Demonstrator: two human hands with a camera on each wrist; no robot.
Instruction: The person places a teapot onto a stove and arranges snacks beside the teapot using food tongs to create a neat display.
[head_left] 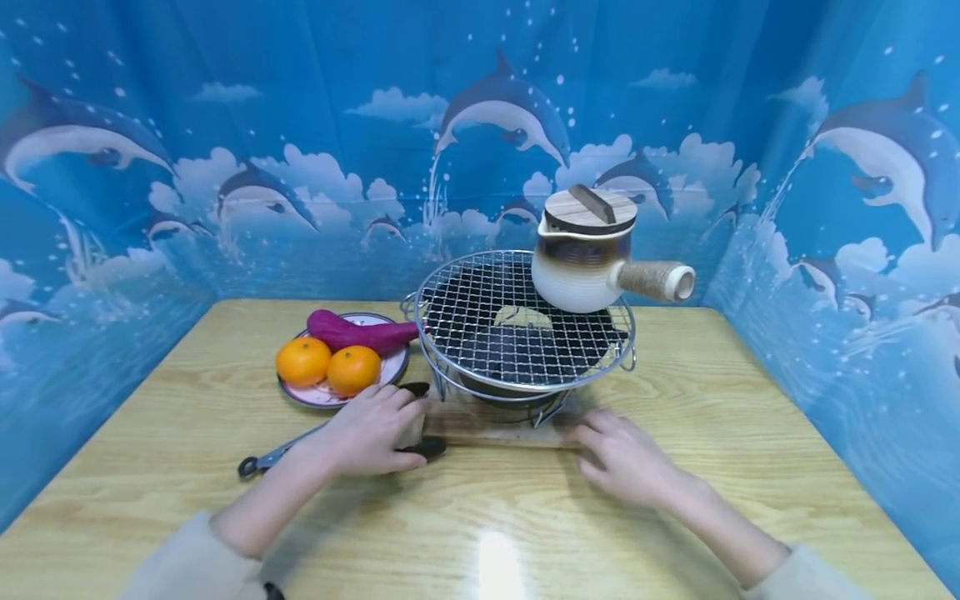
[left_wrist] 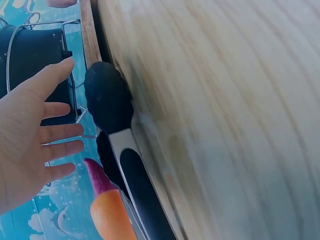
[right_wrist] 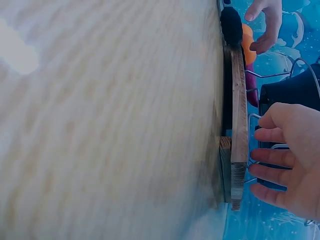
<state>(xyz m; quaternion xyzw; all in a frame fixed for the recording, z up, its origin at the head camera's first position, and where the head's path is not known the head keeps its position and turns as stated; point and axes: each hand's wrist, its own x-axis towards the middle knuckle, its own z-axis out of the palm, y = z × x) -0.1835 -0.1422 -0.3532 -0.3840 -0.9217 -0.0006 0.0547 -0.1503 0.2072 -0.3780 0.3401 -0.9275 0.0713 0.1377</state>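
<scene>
Tongs with black scalloped tips (left_wrist: 110, 95) and a grey handle (head_left: 285, 450) lie on the table at the left end of a wooden board (head_left: 495, 435). My left hand (head_left: 382, 429) is over the tongs, its fingers extended towards the board's end. At the board's right end is my right hand (head_left: 622, 458), fingers loosely straight, with nothing in its grasp. On the board stands a black stove (left_wrist: 35, 60) under a round wire grill (head_left: 517, 379). A side-handled clay teapot (head_left: 577, 283) with a wooden lid rests on the grill's back right.
Left of the grill is a plate (head_left: 318, 395) bearing two oranges (head_left: 303, 362) and a purple eggplant-shaped vegetable (head_left: 360, 333), whose tip reaches the grill rim. Wire loops (head_left: 630, 358) stick out from the grill's sides. A blue dolphin curtain (head_left: 300, 125) surrounds the wooden table (head_left: 675, 542).
</scene>
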